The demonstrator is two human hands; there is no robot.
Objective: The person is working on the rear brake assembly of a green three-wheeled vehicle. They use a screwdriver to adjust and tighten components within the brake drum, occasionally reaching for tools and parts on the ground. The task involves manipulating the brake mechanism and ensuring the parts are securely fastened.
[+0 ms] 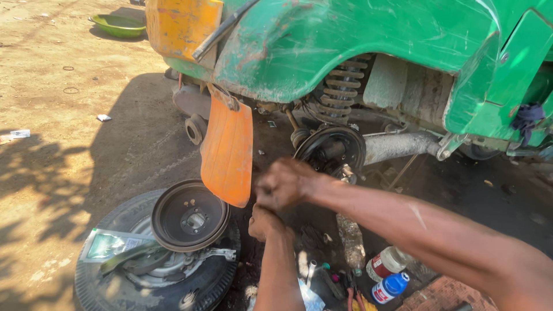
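red-labelled bottle (385, 263) beside blue-capped bottle (389, 287); clear packet (106, 244) on tyre (103, 291).

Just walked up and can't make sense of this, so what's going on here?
A person is working at the bare wheel hub of a green vehicle. Both fists are closed close together by the orange mud flap: the right hand above, the left hand below. What they grip is hidden. The brake drum lies on the tyre on the ground.
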